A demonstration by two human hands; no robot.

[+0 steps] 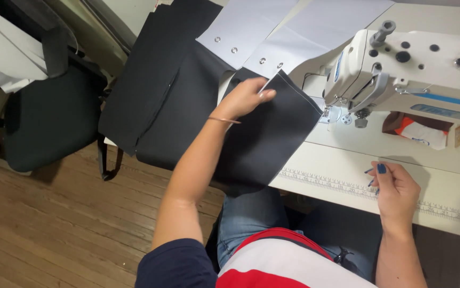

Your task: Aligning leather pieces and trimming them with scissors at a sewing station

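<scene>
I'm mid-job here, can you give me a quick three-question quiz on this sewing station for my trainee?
1. True or false: the left hand rests on the black fabric panel.
2. Which is nearest the right hand? A) the grey fabric with eyelets B) the printed ruler strip on the white table C) the dark chair
3. Fill in: the sewing machine is ____ in colour.

Key: 1 true. 2 B. 3 white.
</scene>
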